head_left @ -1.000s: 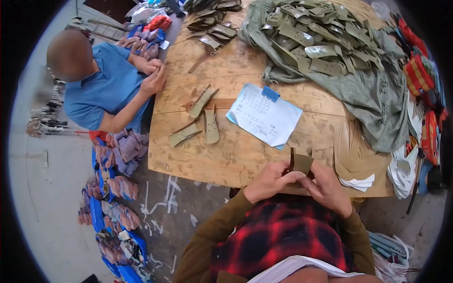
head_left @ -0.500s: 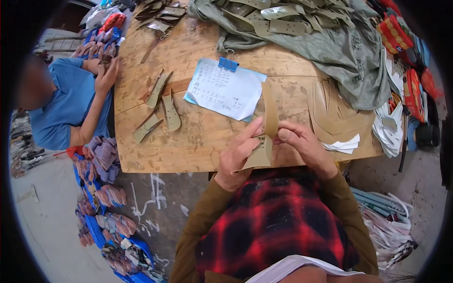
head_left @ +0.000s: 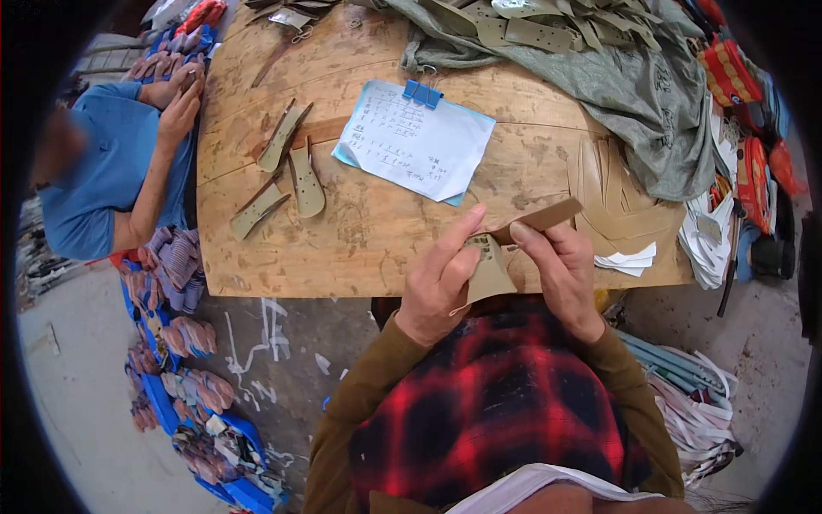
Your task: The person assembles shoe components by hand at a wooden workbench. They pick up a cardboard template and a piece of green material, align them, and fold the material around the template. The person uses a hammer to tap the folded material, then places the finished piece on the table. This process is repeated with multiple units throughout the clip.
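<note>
1. We judge ourselves partway: from where we stand, three bent pieces [head_left: 306,184] lie at ten o'clock on the worktop [head_left: 377,248], a loose heap [head_left: 539,34] at twelve; one olive piece [head_left: 494,276] is being worked.
2. Our left hand [head_left: 437,278] grips it, at that hand's three o'clock.
3. Our right hand [head_left: 561,267] pinches its brown band [head_left: 552,214], at eleven.

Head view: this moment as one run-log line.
left hand: holds olive piece | right hand: pinches brown strip | table: three olive parts, clipped paper beyond hands
</note>
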A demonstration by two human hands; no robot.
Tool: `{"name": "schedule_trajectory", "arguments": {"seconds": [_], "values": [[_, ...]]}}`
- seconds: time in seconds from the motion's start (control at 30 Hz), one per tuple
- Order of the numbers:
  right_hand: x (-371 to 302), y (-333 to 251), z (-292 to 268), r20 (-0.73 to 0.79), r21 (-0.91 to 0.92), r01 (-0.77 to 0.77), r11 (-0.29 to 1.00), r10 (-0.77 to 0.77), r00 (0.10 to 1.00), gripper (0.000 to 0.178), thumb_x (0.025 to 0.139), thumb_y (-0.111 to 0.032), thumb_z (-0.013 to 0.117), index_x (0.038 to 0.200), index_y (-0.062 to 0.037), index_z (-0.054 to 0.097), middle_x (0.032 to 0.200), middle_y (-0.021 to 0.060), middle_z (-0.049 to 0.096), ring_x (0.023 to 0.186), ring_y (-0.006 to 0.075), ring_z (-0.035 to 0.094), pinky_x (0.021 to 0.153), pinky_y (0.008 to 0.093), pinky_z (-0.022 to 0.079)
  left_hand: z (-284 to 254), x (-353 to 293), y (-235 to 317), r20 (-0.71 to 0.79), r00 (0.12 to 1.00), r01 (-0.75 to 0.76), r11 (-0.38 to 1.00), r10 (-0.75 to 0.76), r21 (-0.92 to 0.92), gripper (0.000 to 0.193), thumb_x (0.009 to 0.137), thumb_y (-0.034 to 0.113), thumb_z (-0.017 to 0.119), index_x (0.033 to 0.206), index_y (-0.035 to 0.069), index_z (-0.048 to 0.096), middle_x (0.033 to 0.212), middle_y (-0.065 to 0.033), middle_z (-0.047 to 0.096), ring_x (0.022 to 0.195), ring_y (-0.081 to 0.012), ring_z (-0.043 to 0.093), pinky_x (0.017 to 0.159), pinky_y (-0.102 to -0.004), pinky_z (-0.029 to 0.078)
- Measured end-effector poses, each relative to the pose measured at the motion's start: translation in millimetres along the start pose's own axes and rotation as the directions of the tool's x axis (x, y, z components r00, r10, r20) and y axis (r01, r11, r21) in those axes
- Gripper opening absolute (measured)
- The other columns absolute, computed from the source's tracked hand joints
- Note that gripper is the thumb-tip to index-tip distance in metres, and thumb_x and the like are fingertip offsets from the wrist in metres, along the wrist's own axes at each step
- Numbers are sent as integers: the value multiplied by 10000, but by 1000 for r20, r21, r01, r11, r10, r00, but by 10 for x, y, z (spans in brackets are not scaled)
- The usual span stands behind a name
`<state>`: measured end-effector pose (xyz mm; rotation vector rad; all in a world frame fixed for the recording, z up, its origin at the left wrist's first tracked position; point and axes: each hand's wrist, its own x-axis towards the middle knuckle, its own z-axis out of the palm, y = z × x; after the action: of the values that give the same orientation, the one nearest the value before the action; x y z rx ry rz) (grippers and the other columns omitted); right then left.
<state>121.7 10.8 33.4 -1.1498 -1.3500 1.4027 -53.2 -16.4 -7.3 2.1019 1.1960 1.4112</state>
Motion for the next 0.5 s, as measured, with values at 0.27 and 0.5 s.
{"name": "schedule_trajectory", "arguments": {"seconds": [0.27, 0.5], "values": [[-64, -11, 77, -80, -156, 27, 987, -39, 996, 195, 974, -56, 543, 1077, 48, 671, 906, 86, 703, 805, 105, 626, 732, 247, 494, 158, 38, 65, 34, 993, 107, 988, -112, 112, 264, 818, -50, 649, 997, 21, 468, 1295, -251, 563, 993, -347, 675, 765, -367, 576], [-67, -10, 83, -123, 52, -50, 997, 56, 991, 205, 981, -70, 530, 1069, 43, 677, 956, 73, 701, 889, 91, 608, 793, 232, 471, 222, 6, 37, 38, 988, 142, 974, -151, 175, 258, 802, -50, 648, 973, 20, 468, 1285, -231, 574, 1006, -363, 661, 747, -370, 571]]}}
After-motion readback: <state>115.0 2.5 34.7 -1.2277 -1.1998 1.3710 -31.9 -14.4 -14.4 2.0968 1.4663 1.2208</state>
